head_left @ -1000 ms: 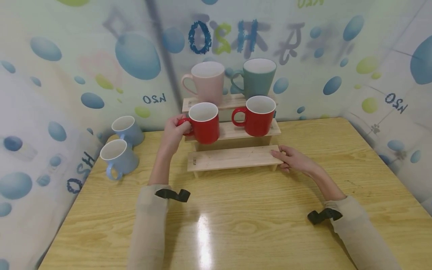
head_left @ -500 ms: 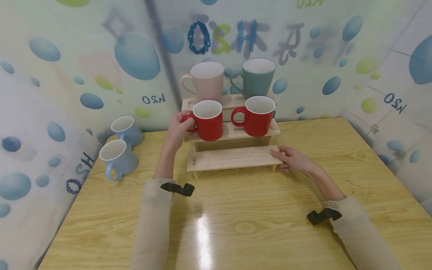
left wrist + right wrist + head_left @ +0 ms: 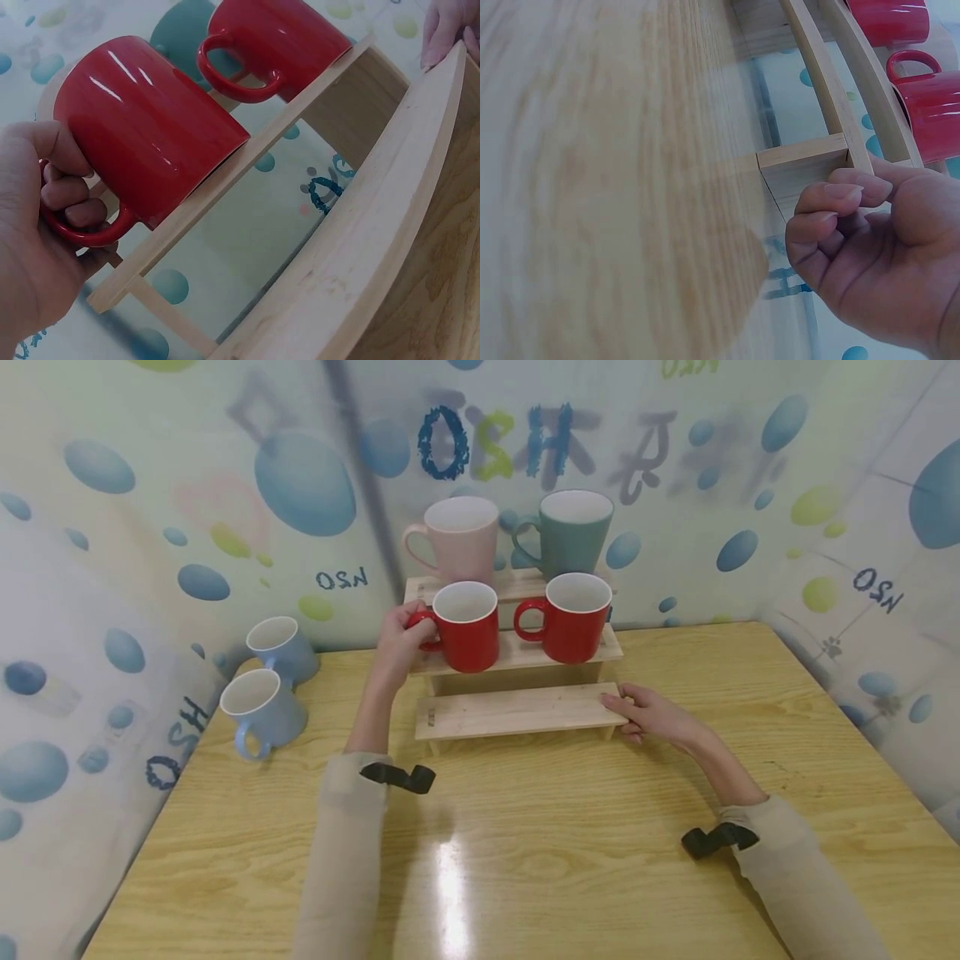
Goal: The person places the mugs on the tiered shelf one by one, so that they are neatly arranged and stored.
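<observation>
My left hand [image 3: 399, 647] grips the handle of a red mug [image 3: 471, 631] at the left of the rack's middle tier. In the left wrist view this mug's base [image 3: 150, 127] meets the tier, and the fingers curl through its handle. A second red mug [image 3: 576, 620] stands to its right, handle pointing left. The wooden three-tier rack [image 3: 517, 712] has its bottom board bare. At that board's right end my right hand [image 3: 652, 717] pinches the edge, thumb on top and fingers below. A pink mug [image 3: 461, 543] and a green mug [image 3: 573, 533] stand on the top tier.
Two light blue mugs, a nearer one [image 3: 264, 710] and a farther one [image 3: 283, 650], stand on the wooden table [image 3: 540, 852] at the left. A wall covering [image 3: 675, 502] with printed bubbles rises behind the rack and at both sides.
My left hand has moved the red mug right and slightly back along the middle tier, mostly in the first half second. The right hand stays on the bottom board.
</observation>
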Demonstrator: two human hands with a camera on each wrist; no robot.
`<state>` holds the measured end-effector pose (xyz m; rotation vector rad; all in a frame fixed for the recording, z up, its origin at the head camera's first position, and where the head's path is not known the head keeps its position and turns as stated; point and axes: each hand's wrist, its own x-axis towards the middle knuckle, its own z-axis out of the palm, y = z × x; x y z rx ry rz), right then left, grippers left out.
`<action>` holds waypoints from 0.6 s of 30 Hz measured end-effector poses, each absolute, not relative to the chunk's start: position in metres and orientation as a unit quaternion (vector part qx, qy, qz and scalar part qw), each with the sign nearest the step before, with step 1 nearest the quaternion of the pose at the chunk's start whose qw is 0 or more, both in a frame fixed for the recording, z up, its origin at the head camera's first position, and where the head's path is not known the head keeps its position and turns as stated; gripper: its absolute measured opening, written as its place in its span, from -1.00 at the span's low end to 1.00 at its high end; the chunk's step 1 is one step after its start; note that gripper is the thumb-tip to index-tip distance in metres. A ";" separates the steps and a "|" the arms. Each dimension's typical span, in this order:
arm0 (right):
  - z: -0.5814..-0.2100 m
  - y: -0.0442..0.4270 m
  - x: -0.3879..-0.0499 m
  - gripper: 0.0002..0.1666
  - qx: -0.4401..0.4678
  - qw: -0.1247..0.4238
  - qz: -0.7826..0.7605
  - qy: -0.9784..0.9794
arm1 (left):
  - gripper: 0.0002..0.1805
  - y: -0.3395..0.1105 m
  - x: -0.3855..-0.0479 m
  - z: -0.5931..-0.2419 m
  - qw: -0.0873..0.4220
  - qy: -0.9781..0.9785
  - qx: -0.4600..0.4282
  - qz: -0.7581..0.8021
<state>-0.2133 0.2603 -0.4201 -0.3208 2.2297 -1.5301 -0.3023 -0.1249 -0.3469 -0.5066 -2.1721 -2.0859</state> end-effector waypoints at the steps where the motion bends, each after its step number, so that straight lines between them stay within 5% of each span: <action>1: -0.420 0.260 -0.213 -0.57 -0.116 0.208 -0.550 0.801 | -0.84 -0.125 -0.302 -0.347 0.046 -0.712 -0.165 -0.681; 10: -0.421 0.260 -0.214 -0.58 -0.117 0.208 -0.553 0.798 | -0.87 -0.128 -0.296 -0.349 0.079 -0.712 -0.169 -0.677; 18: -0.420 0.260 -0.213 -0.58 -0.113 0.207 -0.554 0.799 | -0.69 -0.137 -0.286 -0.349 0.097 -0.716 -0.180 -0.668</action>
